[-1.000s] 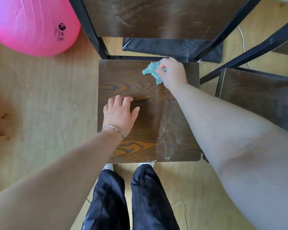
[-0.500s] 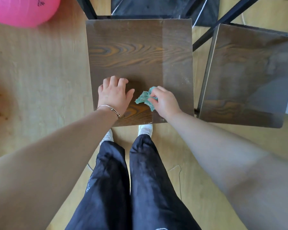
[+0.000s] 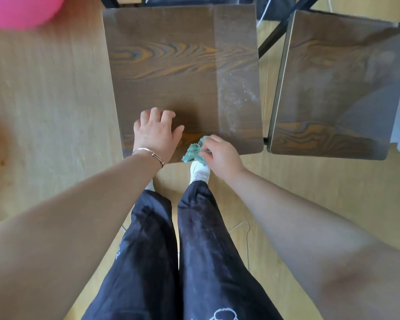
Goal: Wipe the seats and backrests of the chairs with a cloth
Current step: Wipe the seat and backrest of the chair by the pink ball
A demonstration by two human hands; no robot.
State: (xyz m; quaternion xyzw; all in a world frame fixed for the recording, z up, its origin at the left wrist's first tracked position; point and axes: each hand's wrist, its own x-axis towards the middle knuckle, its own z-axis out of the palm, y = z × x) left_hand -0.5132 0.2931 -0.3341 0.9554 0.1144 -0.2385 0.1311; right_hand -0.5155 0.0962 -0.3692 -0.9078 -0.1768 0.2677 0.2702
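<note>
Chairs: two dark wood-grain seats side by side on black metal frames; no backrest is in view.
Landmark: near seat (image 3: 183,72), straight ahead of the person's legs; every place below is taken from it.
Second seat (image 3: 337,88): just beside the near seat on its right, a narrow gap between them, its surface hazed with dust.
Floor (image 3: 46,100): pale wood laminate all round the near seat; a thin cable lies on it below the seat's front edge.
Pink ball (image 3: 21,10): on the floor off the seat's far left corner.
Seat surface: hard, flat, smooth; a dusty streaked band runs down its right side, judged not yet wiped.
Left hand (image 3: 156,132): fingers curled, palm pressed on the seat near the front edge, holding nothing; judged to be bracing.
Right hand (image 3: 219,153): fingers pinched shut on the cloth at the front edge.
Cloth (image 3: 193,151): small, green, bunched; partly on the seat, partly overhanging the front edge.
Handling: judged light, soft and limp; best gripped bunched from above and pressed flat.
</note>
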